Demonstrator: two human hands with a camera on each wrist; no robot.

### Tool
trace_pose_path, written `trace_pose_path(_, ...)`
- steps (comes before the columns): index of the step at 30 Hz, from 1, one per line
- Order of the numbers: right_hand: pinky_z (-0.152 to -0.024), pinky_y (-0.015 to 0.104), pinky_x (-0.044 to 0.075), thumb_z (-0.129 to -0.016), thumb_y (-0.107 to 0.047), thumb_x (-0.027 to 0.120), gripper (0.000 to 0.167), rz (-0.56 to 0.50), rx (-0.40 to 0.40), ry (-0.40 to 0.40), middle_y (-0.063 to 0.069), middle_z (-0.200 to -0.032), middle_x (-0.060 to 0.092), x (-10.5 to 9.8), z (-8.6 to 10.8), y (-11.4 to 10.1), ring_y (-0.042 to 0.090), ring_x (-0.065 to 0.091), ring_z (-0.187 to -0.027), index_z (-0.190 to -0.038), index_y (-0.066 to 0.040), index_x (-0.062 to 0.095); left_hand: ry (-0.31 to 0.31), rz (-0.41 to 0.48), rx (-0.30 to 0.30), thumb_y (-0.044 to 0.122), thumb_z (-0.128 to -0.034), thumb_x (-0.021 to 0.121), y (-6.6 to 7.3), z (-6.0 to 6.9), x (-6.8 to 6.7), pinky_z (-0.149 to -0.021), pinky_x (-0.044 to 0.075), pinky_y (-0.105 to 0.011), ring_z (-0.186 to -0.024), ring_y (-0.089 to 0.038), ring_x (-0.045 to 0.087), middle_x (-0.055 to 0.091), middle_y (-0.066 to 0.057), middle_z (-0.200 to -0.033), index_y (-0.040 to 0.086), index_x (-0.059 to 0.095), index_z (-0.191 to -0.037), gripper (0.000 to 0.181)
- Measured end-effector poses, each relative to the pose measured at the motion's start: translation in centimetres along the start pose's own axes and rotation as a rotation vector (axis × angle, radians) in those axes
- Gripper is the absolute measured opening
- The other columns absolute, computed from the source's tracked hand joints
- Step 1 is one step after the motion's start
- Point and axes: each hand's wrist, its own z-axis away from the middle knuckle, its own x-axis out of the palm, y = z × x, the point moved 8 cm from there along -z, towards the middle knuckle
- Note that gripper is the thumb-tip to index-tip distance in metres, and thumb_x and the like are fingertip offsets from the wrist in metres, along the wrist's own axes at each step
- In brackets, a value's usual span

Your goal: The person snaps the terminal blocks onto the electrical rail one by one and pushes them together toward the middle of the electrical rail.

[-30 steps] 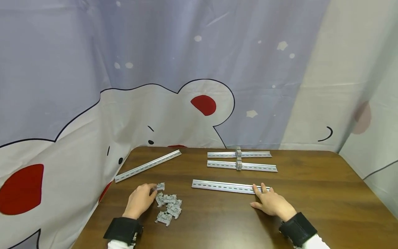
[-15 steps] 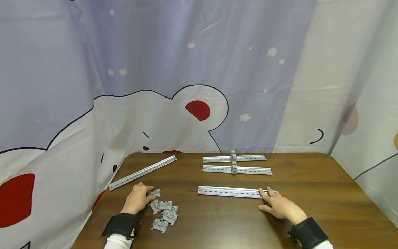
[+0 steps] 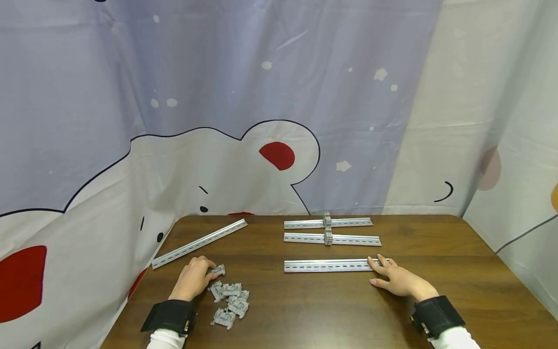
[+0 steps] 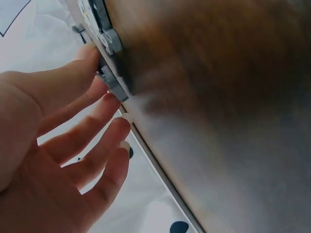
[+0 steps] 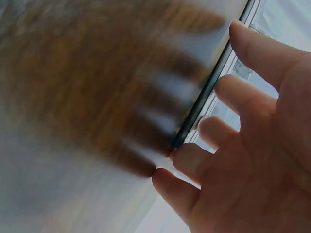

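Note:
The left hand (image 3: pixel 192 279) pinches a small grey clip (image 3: pixel 219 270) between thumb and fingers, low over the table at the left. In the left wrist view the thumb and a finger lie on either side of a grey clip (image 4: pixel 114 86). Beside that hand lies a loose pile of several grey clips (image 3: pixel 238 305). The right hand (image 3: pixel 403 281) rests its spread fingers on the right end of the nearest metal rail (image 3: pixel 327 265), which lies level across the table. In the right wrist view the fingertips (image 5: pixel 224 87) touch along the rail's edge.
Two more rails (image 3: pixel 301 224) lie farther back, each carrying a stack of grey clips (image 3: pixel 328 236) near its middle. A fourth rail (image 3: pixel 198 244) lies slanted at the back left. A printed curtain (image 3: pixel 209 165) hangs behind the wooden table (image 3: pixel 305 310).
The right hand has moved the nearest rail to the right and turned it level. The left hand has stayed at the clip, while the head view has shifted slightly.

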Motion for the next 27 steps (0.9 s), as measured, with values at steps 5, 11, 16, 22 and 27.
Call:
trace_pose_path(5, -0.096, 0.078, 0.022, -0.095, -0.043, 0.055, 0.07, 0.013, 0.008, 0.035, 0.038, -0.151, 0.02, -0.3, -0.3, -0.1, 0.066, 0.019, -0.132, -0.148, -0.003, 0.034, 0.011, 0.041, 0.015, 0.014, -0.086, 0.071, 0.7, 0.0, -0.3, -0.079, 0.05, -0.051, -0.097, -0.037, 0.062, 0.068, -0.013, -0.099, 0.003, 0.069, -0.1, 0.018)
trace_pose_path(11, -0.098, 0.081, 0.008, -0.094, -0.045, 0.056, 0.064, 0.029, 0.002, 0.233, 0.042, -0.147, 0.025, -1.4, -0.4, -2.7, 0.062, 0.026, -0.133, -0.144, -0.007, 0.045, 0.0, 0.238, 0.044, 0.014, -0.0911, 0.065, 4.9, -0.3, -1.1, -0.077, 0.051, -0.04, -0.093, -0.024, 0.064, 0.068, -0.011, -0.104, 0.003, 0.063, -0.112, 0.023)
trace_pose_path(16, -0.103, 0.064, 0.034, -0.098, -0.037, 0.054, 0.047, -0.036, -0.078, 0.393, 0.027, -0.13, 0.058, -2.8, -1.5, -9.1, 0.042, 0.06, -0.116, -0.131, -0.004, 0.06, 0.035, 0.306, 0.195, 0.01, -0.0906, 0.065, 10.4, -0.6, -2.1, -0.074, 0.051, -0.034, -0.089, -0.019, 0.062, 0.065, -0.009, -0.103, 0.002, 0.061, -0.112, 0.023)
trace_pose_path(22, -0.071, 0.031, 0.054, -0.097, -0.033, 0.057, 0.034, -0.409, -0.187, 0.303, 0.009, -0.096, 0.074, -2.6, -4.2, -15.7, 0.022, 0.071, -0.081, -0.11, -0.006, 0.071, 0.087, 0.224, 0.502, 0.009, -0.0883, 0.066, 17.5, 0.0, -2.3, -0.083, 0.053, -0.034, -0.099, -0.024, 0.065, 0.066, -0.012, -0.107, -0.002, 0.061, -0.11, 0.025)
trace_pose_path(27, -0.059, 0.022, 0.046, -0.089, -0.027, 0.069, 0.022, -0.464, -0.219, 0.122, 0.008, -0.078, 0.072, -0.5, -5.6, -18.0, 0.011, 0.059, -0.066, -0.092, -0.006, 0.075, 0.159, 0.052, 0.693, 0.011, -0.0863, 0.07, 21.5, 1.7, -0.8, -0.083, 0.053, -0.026, -0.096, -0.018, 0.066, 0.067, -0.008, -0.103, -0.001, 0.054, -0.118, 0.037)
